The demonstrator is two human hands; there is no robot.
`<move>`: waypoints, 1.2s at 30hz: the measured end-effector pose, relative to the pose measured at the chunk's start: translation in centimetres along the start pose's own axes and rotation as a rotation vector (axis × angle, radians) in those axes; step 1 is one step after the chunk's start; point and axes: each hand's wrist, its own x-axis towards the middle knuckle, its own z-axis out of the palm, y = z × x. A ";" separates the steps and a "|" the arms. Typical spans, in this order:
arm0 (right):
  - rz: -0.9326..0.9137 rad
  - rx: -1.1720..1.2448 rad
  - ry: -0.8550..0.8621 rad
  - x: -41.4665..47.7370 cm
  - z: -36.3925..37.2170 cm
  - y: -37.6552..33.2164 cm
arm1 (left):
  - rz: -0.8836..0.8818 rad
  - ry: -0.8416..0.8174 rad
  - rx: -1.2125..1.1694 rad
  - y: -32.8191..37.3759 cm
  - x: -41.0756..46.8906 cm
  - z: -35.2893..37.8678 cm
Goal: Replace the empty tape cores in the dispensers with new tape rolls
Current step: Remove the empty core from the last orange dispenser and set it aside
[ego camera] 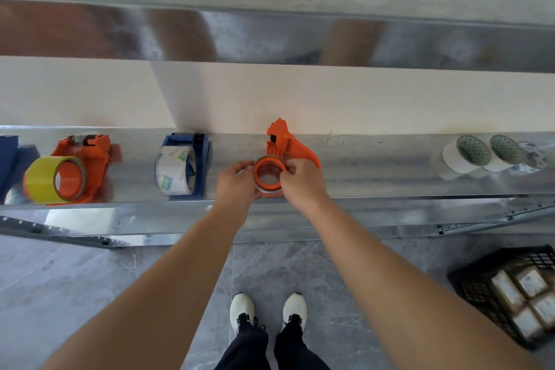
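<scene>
Both hands are working at the hub of the orange dispenser point(286, 146), which is lying on its side on the metal shelf point(375, 177), near the shelf's front edge and about midway along it. The left hand point(237, 182) is pinching the left side of the thin ring around the hub, and the right hand point(300, 180) is gripping its right side, fingers point(288, 164) curled over the rim; that ring is reading as the spent tape core point(268, 173), grey and narrow, with almost no tape left on it. To do this step well, the person is probably best off pulling the core straight off along the hub's axis, with even pressure from both sides so it is not cocking and jamming, while something is bracing the dispenser body against sliding on the slick shelf. The dispenser's handle is curving away to the right and its cutter end is pointing to the far wall. Further left, a blue dispenser point(186, 164) is already carrying a full printed roll, and another orange dispenser point(87, 159) at the far left is holding a yellow roll point(45, 179). The spare tape rolls point(492, 155), white with patterned cores, are sitting well apart at the right end of the shelf, so a reach across will likely follow. A black crate point(480, 288) is standing on the floor at lower right.
</scene>
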 end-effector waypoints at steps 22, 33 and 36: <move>-0.021 0.241 0.398 -7.1 -10.6 -5.3 | 0.296 -0.138 0.001 9.8 -11.1 2.5; -0.077 0.292 0.519 -12.4 -22.1 -1.1 | 0.489 -0.254 0.068 10.6 -19.6 12.1; -0.088 0.295 0.530 -13.7 -25.1 1.0 | 0.509 -0.252 0.065 9.7 -21.8 15.1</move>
